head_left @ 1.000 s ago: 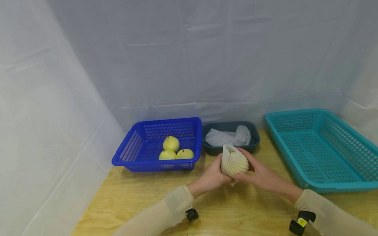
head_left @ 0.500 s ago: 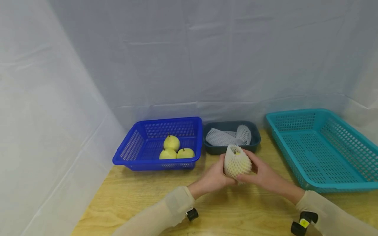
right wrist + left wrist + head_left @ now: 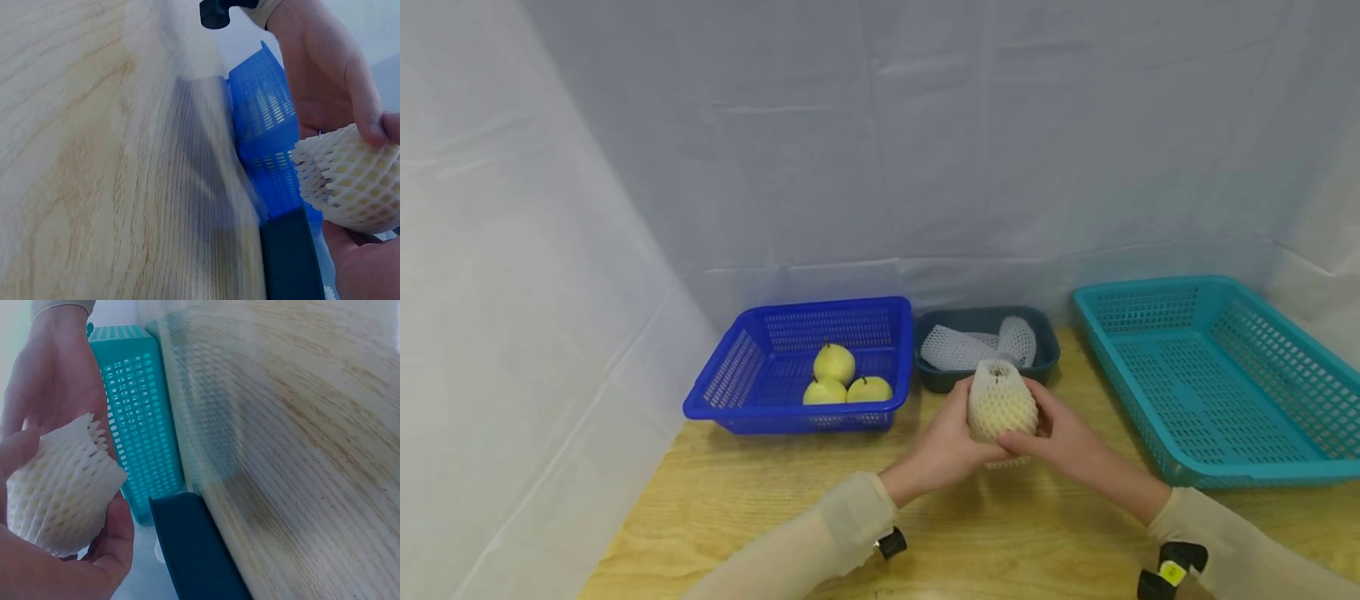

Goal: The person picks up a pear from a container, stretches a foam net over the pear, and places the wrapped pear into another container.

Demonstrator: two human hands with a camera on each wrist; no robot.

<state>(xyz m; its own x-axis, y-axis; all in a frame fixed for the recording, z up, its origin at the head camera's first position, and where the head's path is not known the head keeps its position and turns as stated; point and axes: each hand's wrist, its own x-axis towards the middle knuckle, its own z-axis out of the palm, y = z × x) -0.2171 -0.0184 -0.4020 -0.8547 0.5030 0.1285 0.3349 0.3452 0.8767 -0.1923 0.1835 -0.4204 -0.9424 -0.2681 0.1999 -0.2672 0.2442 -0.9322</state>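
At my far left, three pears [image 3: 834,364] sit in the blue basket [image 3: 790,413], stems mostly upward, well apart from my work. Next comes my left hand [image 3: 946,443], curled round the near left side of the netted pear [image 3: 1002,408], its thumb lying across the front, low down. I hold the fruit over the table [image 3: 737,500], just in front of the dark tray [image 3: 942,382], where loose foam nets [image 3: 951,348] lie.

The sleeve [image 3: 62,481] is round the fruit, its upper mouth standing open about the stem and its lower edge hanging past the bottom. I judge the fit to be nearly there, so small, even tugs should serve better than one hard pull: foam mesh probably tears easily, and a stem could snag it. I should seat the pear centrally, with a like margin of net above and below.

My right hand [image 3: 1067,437] grips the other side, thumb pressed to the front and fingers behind. Matching its pressure to the left's should stop the fruit twisting or slipping out underneath. Farthest right stands the teal basket [image 3: 1262,475], apart from both hands.
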